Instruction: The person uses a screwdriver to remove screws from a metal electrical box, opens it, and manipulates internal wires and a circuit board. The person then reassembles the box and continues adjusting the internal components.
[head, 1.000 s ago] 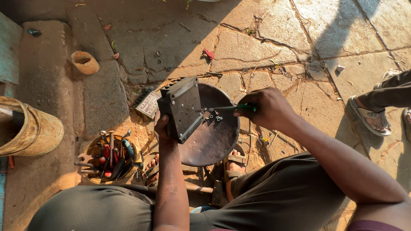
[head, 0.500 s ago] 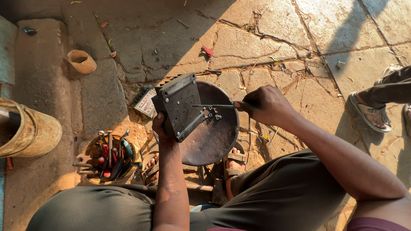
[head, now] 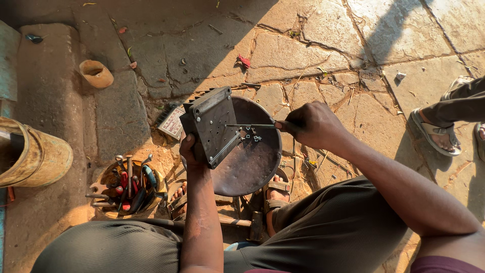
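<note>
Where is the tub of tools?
The tub of tools sits on the ground at lower left, just left of the left hand that holds the metal box.

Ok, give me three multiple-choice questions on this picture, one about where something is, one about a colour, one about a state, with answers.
1. Where is the can of tools?
A. beside the person's left knee
B. in the round pan
C. on the stone ledge

2. What colour is the scrap on the paving beyond the pan?
A. blue
B. red
C. white

3. How is the metal box held?
A. flat on the ground
B. lifted in the left hand over the round pan
C. clamped between the feet

Answers: 1 A, it stands on the ground by that knee. 2 B, it shows red against the stone. 3 B, the left hand grips its lower edge while the right hand puts a screwdriver to it.
</note>
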`<action>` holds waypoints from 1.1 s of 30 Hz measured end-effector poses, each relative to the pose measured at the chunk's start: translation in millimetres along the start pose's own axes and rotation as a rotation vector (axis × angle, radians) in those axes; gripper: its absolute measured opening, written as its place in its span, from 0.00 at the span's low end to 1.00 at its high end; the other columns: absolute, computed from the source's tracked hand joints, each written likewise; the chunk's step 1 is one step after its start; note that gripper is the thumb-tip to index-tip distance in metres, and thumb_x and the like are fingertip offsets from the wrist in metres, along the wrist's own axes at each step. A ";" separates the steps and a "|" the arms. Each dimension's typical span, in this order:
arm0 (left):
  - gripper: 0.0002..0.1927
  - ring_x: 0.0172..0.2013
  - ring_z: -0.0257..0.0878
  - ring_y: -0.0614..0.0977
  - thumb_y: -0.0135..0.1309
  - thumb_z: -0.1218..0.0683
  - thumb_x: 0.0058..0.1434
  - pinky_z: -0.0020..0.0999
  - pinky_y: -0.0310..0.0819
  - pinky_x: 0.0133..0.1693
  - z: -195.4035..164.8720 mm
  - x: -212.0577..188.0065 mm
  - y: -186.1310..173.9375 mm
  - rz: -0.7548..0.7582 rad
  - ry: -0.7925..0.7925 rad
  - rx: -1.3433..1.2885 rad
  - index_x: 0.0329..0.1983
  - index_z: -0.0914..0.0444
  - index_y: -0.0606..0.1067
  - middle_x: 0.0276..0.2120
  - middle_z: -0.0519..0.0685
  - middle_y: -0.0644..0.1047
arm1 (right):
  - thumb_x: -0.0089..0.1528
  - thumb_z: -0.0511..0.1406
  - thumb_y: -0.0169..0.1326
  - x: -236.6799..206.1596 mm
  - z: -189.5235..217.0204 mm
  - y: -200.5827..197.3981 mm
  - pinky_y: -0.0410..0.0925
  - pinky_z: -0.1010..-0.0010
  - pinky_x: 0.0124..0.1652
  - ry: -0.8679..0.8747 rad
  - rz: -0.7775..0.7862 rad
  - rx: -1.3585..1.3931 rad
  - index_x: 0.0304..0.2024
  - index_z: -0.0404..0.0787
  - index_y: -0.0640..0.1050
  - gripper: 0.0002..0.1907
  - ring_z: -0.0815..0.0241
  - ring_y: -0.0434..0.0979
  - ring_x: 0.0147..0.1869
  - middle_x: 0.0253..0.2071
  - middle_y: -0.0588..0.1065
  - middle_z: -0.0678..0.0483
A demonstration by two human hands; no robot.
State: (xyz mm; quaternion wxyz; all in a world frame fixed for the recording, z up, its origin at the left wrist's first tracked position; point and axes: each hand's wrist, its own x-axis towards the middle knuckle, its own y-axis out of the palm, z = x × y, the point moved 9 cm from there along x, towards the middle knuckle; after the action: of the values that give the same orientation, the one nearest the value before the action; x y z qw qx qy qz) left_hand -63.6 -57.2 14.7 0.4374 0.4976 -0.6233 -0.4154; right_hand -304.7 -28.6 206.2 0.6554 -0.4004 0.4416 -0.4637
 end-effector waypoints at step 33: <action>0.39 0.55 0.49 0.79 0.58 0.46 0.58 0.42 0.74 0.56 -6.9 0.6 -1.4 0.028 0.021 0.037 0.71 0.67 0.66 0.57 0.56 0.76 | 0.61 0.51 0.59 -7.6 16.4 -12.8 0.70 0.61 0.27 -0.140 -0.169 0.107 0.35 0.44 0.86 0.18 0.58 0.76 0.17 0.22 0.80 0.53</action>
State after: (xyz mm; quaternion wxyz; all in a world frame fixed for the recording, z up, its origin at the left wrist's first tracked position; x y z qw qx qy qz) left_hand -56.7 -58.6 15.3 0.4406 0.5012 -0.6330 -0.3924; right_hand -293.7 -22.5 224.4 0.6636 -0.4320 0.3341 -0.5112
